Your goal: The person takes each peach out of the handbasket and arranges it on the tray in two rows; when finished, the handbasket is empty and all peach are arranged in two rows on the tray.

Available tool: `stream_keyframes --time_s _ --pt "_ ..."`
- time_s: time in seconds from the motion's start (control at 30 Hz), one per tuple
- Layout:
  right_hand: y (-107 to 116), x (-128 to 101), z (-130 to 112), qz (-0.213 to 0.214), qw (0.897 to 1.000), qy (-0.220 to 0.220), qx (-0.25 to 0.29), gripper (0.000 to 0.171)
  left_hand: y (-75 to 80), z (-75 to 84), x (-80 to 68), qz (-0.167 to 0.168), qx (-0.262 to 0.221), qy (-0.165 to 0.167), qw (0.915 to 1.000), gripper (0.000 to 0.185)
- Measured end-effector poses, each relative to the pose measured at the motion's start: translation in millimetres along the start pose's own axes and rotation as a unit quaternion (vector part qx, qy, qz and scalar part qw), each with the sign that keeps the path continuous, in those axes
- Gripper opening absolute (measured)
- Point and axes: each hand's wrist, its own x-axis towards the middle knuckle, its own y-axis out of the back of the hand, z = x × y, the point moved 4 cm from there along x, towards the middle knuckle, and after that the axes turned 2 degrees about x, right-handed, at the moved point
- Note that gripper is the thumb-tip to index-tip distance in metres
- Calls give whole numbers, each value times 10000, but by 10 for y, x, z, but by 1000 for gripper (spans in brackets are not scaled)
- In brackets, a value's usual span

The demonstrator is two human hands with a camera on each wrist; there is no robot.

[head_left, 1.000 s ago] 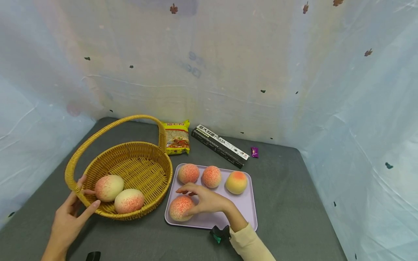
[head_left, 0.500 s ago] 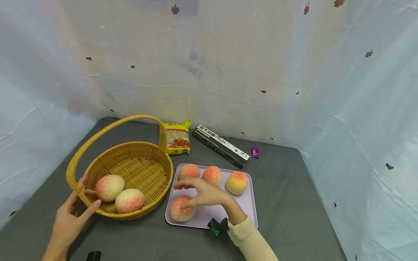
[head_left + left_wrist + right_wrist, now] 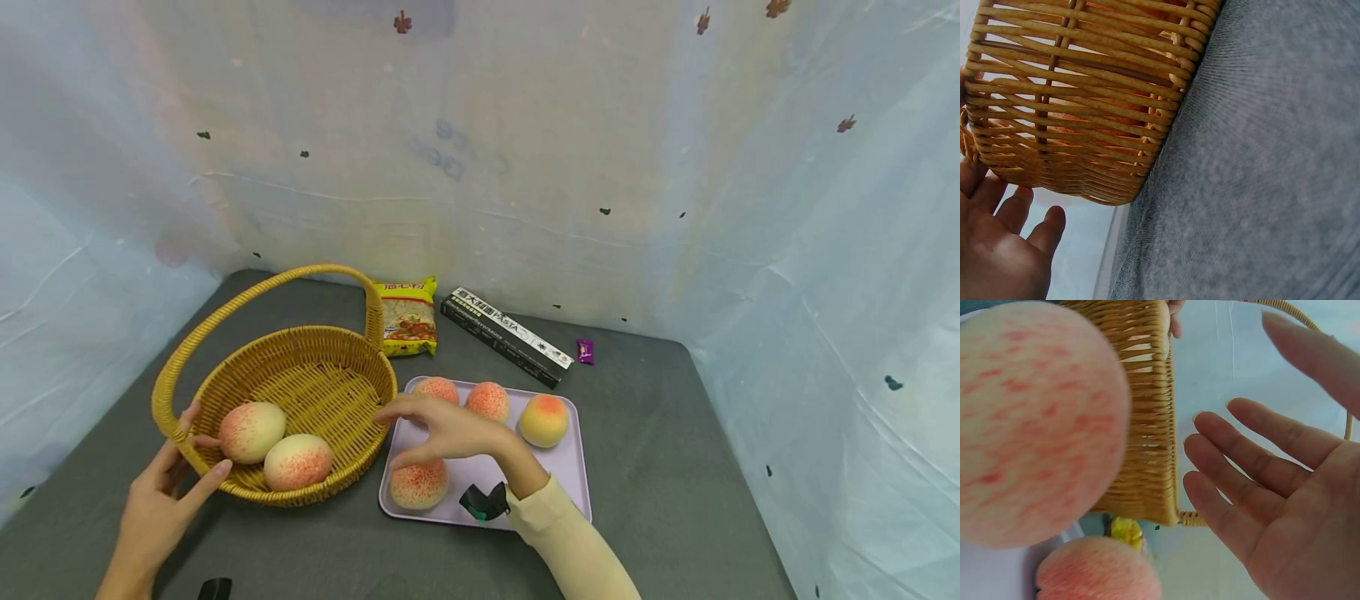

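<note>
A yellow wicker basket (image 3: 337,392) with a tall hoop handle stands at the left, holding two peaches (image 3: 252,432). My left hand (image 3: 153,504) grips its rim by the handle's foot, thumb and fingers at the edge; in the left wrist view some fingers (image 3: 1047,228) stand off the weave. Over a lilac tray (image 3: 558,496), my right hand (image 3: 457,429) hovers with spread fingers and holds nothing. Below it sits a speckled peach (image 3: 418,490), partly covered by the hand; the right wrist view shows this peach (image 3: 1035,425) apart from the palm.
Along the tray's back lie a partly hidden peach (image 3: 438,388), another speckled peach (image 3: 487,402) and a yellower one (image 3: 543,421). Behind are a yellow noodle packet (image 3: 408,318), a black pasta box (image 3: 506,335) and a purple wrapped sweet (image 3: 585,351). Plastic sheeting surrounds the table.
My right hand has risen off the front peach and drifted left and away from me, toward the basket. The left hand and the basket have stayed put.
</note>
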Motion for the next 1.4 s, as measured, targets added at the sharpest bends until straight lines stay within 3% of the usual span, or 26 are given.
stream_keyframes --time_s 0.67,1.0,1.2,1.4 --pt "83 436 -209 -702 9960 21 -555 50 -10 5 -5 -51 16 64 10000 80" --pt "86 683 -250 -1321 9893 -431 -455 48 -5 -8 3 37 -25 24 10000 81" --pt "50 810 -302 -1792 9826 -321 -372 46 -4 -11 1 24 -25 59 10000 81" --pt "25 926 -342 -2110 9741 -249 -776 47 -1 -12 0 -49 -47 13 10000 80"
